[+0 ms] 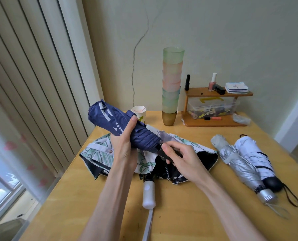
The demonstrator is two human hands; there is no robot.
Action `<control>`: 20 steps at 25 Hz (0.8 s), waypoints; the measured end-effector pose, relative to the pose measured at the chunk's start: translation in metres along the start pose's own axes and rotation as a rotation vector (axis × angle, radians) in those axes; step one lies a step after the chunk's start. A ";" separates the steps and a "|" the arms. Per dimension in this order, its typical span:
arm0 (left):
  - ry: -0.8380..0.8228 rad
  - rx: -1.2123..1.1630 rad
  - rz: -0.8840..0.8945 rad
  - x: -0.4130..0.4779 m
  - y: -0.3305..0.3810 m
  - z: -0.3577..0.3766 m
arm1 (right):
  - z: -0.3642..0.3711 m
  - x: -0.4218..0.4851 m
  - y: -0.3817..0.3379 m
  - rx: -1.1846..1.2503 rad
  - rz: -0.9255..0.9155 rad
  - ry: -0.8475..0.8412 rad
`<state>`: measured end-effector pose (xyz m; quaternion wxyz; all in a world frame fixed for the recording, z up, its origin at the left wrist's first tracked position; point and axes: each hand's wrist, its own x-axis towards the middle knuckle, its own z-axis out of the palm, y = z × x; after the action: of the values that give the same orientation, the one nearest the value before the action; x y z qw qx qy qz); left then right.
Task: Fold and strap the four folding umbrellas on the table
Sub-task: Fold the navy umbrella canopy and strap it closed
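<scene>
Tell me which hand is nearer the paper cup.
Left. The left hand grips the navy umbrella just in front of the paper cup; the right hand holds its handle, farther right and nearer the person.

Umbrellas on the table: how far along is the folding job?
Two look done: the silver umbrella and the white umbrella lie rolled tight at the right. In hand: the navy umbrella, rolled, left hand gripping its canopy, right hand at its handle; whether it is strapped, I cannot tell. Still to do: the leaf-print umbrella, its canopy loose and spread on the table.
</scene>
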<state>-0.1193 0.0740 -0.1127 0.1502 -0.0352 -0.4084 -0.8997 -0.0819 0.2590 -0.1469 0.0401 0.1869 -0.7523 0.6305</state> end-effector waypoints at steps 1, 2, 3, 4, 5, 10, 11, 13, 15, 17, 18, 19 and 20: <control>0.003 -0.007 -0.024 -0.001 0.002 0.000 | 0.001 0.000 -0.001 0.017 0.000 -0.009; 0.005 -0.011 -0.040 0.000 0.002 -0.001 | 0.002 0.000 -0.002 0.039 -0.007 -0.017; 0.011 -0.008 -0.046 0.000 0.003 -0.002 | 0.003 0.000 -0.004 0.048 -0.013 -0.014; 0.021 -0.006 -0.045 0.001 0.003 -0.003 | 0.004 0.000 -0.003 0.030 -0.020 -0.001; 0.023 -0.008 -0.043 0.002 0.003 -0.004 | 0.004 0.000 -0.003 0.010 -0.023 0.018; -0.030 -0.053 -0.138 -0.005 0.008 0.003 | 0.003 0.001 0.000 0.004 -0.007 0.051; -0.016 -0.057 -0.151 -0.006 0.010 0.005 | 0.004 0.001 0.000 0.017 0.006 0.028; -0.006 -0.088 -0.158 -0.006 0.011 0.007 | 0.007 0.001 -0.001 0.041 0.008 -0.009; 0.004 -0.107 -0.147 -0.004 0.011 0.004 | 0.009 0.001 -0.002 0.032 -0.006 -0.001; 0.031 -0.086 -0.143 -0.001 0.009 0.000 | 0.009 0.000 -0.001 0.000 -0.008 0.051; 0.027 -0.065 -0.141 0.000 0.007 -0.002 | 0.009 0.001 0.000 0.002 0.002 0.060; 0.002 -0.059 -0.131 0.000 0.007 -0.001 | 0.008 0.000 0.000 0.005 0.009 0.055; -0.036 -0.072 -0.119 -0.001 0.008 0.000 | 0.006 0.000 0.001 0.010 0.014 0.041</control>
<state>-0.1161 0.0691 -0.1075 0.0876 -0.0321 -0.3799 -0.9203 -0.0810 0.2535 -0.1488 0.0504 0.1690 -0.7495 0.6381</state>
